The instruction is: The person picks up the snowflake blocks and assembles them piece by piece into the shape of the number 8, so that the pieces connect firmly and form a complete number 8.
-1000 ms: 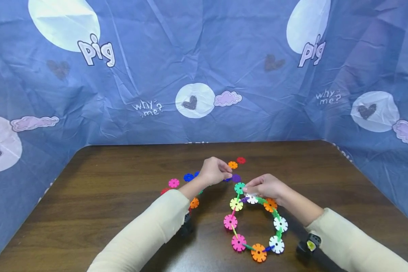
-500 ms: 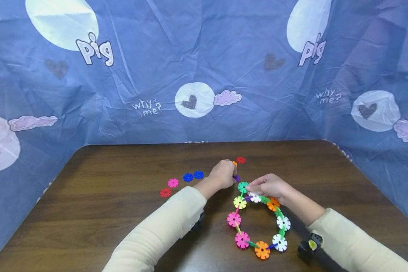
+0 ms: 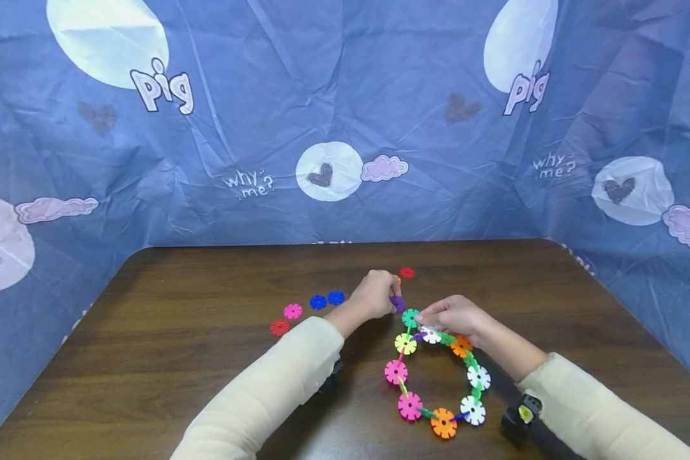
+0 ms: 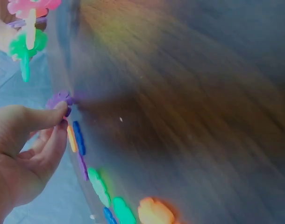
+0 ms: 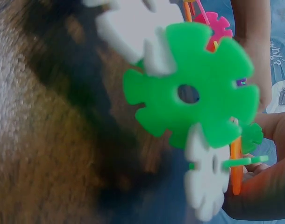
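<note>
My left hand is over the back middle of the table, pinching a purple notched disc between thumb and fingers. To its right, my right hand grips the top of a ring of interlocked snowflake discs near a white disc. A green disc stands at that end of the ring, close to the purple disc. Yellow, pink, orange and more white discs form the rest of the loop. A large green disc of the ring fills the right wrist view and partly overlaps the right hand.
Loose discs lie on the wooden table: red, pink and blue left of my left arm, another red disc behind the hand. Several more line up in the left wrist view. A blue printed cloth hangs behind.
My left hand has moved right to the purple disc and now pinches it. The ring, in my right hand's grip, has shifted slightly right.
</note>
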### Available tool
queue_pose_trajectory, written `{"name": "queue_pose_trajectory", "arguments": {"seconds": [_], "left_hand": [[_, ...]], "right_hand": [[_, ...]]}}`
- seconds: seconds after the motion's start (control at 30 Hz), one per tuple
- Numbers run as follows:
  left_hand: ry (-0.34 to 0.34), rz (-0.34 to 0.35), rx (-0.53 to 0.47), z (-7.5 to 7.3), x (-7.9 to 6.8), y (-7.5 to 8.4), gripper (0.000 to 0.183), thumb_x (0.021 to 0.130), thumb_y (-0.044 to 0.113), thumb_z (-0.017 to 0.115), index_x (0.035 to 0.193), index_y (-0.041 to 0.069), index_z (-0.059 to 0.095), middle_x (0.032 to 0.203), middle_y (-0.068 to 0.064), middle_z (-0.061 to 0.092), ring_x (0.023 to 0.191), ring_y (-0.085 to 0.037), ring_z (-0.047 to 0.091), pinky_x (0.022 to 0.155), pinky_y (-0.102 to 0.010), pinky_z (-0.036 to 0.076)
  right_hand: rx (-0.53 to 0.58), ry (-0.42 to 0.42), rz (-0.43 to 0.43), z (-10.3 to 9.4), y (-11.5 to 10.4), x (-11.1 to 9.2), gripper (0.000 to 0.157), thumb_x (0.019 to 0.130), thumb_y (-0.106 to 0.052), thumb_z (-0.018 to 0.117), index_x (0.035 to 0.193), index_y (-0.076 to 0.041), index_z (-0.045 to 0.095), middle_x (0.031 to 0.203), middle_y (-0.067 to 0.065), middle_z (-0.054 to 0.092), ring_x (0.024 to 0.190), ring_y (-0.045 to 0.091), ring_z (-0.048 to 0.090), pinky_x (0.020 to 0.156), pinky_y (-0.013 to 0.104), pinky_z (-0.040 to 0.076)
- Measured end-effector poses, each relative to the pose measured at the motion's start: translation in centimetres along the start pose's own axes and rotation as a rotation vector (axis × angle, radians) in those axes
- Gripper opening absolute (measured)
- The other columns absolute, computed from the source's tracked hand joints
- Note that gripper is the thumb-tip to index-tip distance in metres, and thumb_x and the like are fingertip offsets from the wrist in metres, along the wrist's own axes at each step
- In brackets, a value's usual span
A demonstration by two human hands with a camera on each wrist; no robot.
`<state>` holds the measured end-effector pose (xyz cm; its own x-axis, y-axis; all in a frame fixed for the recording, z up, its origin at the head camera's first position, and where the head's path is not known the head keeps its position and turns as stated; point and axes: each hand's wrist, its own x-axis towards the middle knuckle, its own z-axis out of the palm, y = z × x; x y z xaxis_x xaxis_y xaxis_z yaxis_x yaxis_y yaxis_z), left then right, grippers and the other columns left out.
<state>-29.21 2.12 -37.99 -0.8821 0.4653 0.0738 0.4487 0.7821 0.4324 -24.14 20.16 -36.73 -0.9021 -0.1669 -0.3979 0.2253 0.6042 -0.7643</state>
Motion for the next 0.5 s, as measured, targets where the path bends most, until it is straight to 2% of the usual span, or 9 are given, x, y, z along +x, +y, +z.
{"name": "queue_pose_trajectory", "arguments": {"seconds": [0.13, 0.27, 0.37, 0.5], "left_hand": [[0.026, 0.039, -0.158, -0.5, -0.9, -1.0, 0.006, 0.079, 0.004, 0.077, 0.083, 0.005, 0.074, 0.084, -0.007, 0.074, 0.080, -0.015, 0.067, 0.072, -0.021, 0.054], [0.018, 0.024, -0.274, -1.0, -1.9, -1.9, 0.004, 0.082, 0.008, 0.075, 0.084, 0.005, 0.073, 0.084, -0.008, 0.074, 0.077, -0.015, 0.067, 0.070, -0.020, 0.055], [0.013, 0.020, -0.327, -1.4, -2.7, -2.3, 0.004, 0.084, 0.009, 0.073, 0.085, 0.005, 0.073, 0.085, -0.008, 0.074, 0.077, -0.014, 0.067, 0.068, -0.019, 0.054], [0.036, 0.054, -0.350, -1.9, -3.6, -2.7, 0.004, 0.085, 0.009, 0.072, 0.087, 0.005, 0.073, 0.086, -0.009, 0.075, 0.077, -0.014, 0.069, 0.067, -0.019, 0.055]], "right_hand": [[0.011, -0.005, 0.017, 0.1, -0.1, 0.2, 0.034, 0.090, -0.029, 0.067, 0.108, 0.000, 0.070, 0.114, 0.012, 0.065, 0.094, 0.018, 0.057, 0.077, 0.028, 0.047], [0.014, -0.001, 0.038, 0.3, -0.3, 0.4, 0.035, 0.090, -0.031, 0.067, 0.108, -0.001, 0.071, 0.118, 0.013, 0.064, 0.098, 0.021, 0.057, 0.082, 0.032, 0.048], [0.009, -0.006, 0.040, 0.5, -0.5, 0.5, 0.037, 0.091, -0.032, 0.067, 0.110, -0.001, 0.070, 0.121, 0.016, 0.063, 0.102, 0.023, 0.058, 0.086, 0.036, 0.050], [0.006, -0.020, 0.023, 0.9, -1.0, 0.7, 0.036, 0.091, -0.030, 0.067, 0.111, 0.000, 0.069, 0.123, 0.017, 0.064, 0.105, 0.024, 0.059, 0.089, 0.038, 0.051]]}}
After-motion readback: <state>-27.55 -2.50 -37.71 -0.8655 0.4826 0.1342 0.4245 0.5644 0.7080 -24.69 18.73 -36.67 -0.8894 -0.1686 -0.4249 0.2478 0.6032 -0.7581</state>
